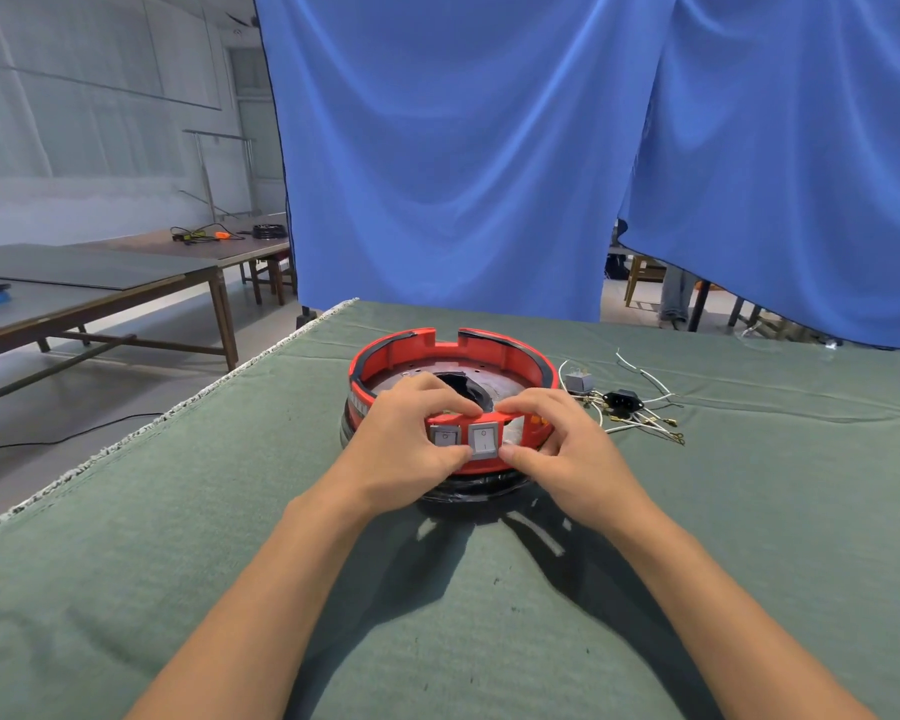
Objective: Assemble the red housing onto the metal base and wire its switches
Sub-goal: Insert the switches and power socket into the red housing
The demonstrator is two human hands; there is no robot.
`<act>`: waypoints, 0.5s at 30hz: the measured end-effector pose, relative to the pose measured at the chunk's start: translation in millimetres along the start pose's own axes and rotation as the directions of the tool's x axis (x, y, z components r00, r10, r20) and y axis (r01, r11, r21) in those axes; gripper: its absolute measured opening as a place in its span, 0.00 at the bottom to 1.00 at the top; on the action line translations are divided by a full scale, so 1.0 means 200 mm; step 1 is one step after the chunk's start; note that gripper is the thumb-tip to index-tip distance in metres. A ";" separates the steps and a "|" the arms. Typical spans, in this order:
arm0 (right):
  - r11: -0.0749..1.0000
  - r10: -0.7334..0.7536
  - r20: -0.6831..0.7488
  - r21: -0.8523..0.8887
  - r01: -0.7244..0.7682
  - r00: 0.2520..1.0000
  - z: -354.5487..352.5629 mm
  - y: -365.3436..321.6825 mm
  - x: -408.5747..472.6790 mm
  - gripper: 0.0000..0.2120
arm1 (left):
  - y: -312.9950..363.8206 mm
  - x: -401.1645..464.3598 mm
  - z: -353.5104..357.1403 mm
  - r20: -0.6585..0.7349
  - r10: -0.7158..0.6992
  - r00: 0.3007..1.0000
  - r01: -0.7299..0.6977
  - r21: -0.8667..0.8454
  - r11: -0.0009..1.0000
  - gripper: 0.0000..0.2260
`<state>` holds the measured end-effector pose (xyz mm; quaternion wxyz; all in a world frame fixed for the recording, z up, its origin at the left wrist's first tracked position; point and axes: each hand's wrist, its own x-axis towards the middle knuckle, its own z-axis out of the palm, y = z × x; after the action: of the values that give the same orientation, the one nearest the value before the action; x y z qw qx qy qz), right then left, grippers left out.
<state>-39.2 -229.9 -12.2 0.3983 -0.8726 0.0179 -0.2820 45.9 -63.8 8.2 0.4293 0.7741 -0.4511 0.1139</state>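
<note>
A round red housing (401,345) sits on a dark metal base (463,488) in the middle of the green-covered table (178,563). Two grey rocker switches are set in its near wall: a left switch (445,437) and a right switch (484,441). My left hand (406,433) grips the near rim, fingers over the top edge and thumb at the right switch's lower left corner. My right hand (557,439) pinches the same switch from the right, fingers over the rim and thumb at its lower right corner.
To the right of the housing lie a black power socket (623,399), a small grey block (579,381) and several white wires with metal terminals (645,423). A blue curtain (463,148) hangs behind the table. Other tables stand to the left.
</note>
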 end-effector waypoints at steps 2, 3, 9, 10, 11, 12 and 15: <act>1.000 0.008 0.022 -0.012 -0.008 1.000 -0.01 0.00 0.00 0.19 | 0.01 0.00 0.00 0.028 0.010 1.000 -0.011 0.055 0.998 0.16; 1.000 0.010 0.017 -0.030 -0.010 1.000 0.00 0.00 0.00 0.19 | 0.01 0.00 0.01 0.036 0.010 0.999 -0.013 0.072 0.997 0.16; 0.993 0.001 -0.037 -0.114 -0.005 0.999 0.02 -0.01 0.01 0.19 | 0.02 0.00 0.02 0.020 -0.020 1.000 0.018 0.068 0.998 0.17; 0.992 0.000 -0.041 -0.123 -0.005 0.999 0.03 -0.01 0.01 0.19 | 0.02 0.00 0.02 0.009 -0.025 1.000 0.025 0.064 0.998 0.17; 0.990 0.000 -0.048 -0.139 -0.007 0.999 0.03 -0.02 0.01 0.18 | 0.02 -0.01 0.02 -0.002 -0.026 1.000 0.026 0.066 0.998 0.17; 0.987 0.002 -0.055 -0.158 -0.011 0.998 0.03 -0.02 0.02 0.18 | 0.02 -0.01 0.03 -0.011 -0.025 1.000 0.026 0.069 0.997 0.16; 0.984 0.006 -0.059 -0.175 -0.016 0.998 0.03 -0.02 0.02 0.17 | 0.02 -0.01 0.03 -0.008 -0.028 1.000 0.028 0.074 0.997 0.14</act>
<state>-32.7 -224.2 -10.5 0.3209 -0.8957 0.0590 -0.3022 40.8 -68.9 5.8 0.4036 0.7953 -0.4341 0.1273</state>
